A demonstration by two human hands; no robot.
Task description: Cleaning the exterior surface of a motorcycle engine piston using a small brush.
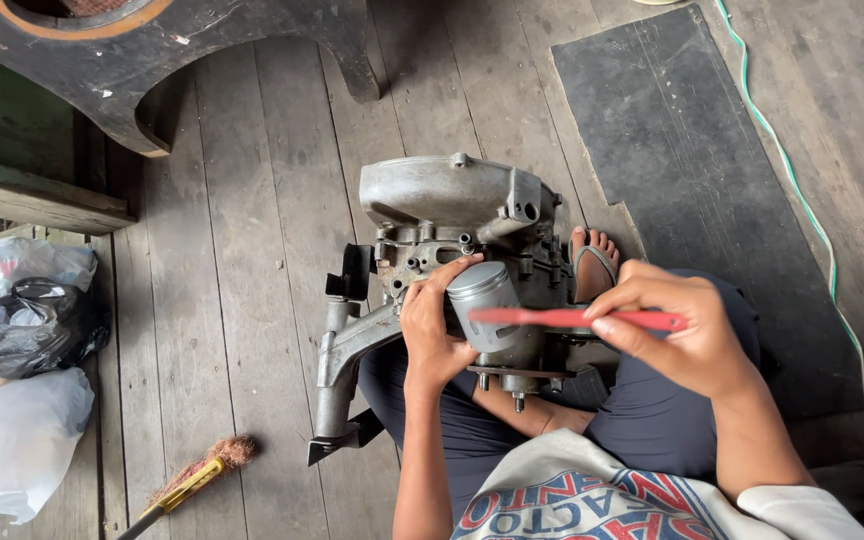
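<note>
A grey engine casing (pixel 432 215) rests on the plank floor (pixel 252 250) against the seated person's lap, beside a black rubber mat (pixel 682 160), with plastic bags (pixel 12 400) and a small broom (pixel 192 480) to the left. The left hand (pixel 434 325) is wrapped around the silver piston (pixel 487 305) standing at the casing's near side. The right hand (pixel 677 335) pinches a red brush handle (pixel 577 318) laid across the piston's side.

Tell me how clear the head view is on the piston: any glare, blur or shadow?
Head view: soft even daylight, piston sharp with mild sheen on its crown; red tool in right hand slightly motion-blurred; left hand crisp; frame edges bend a little.
</note>
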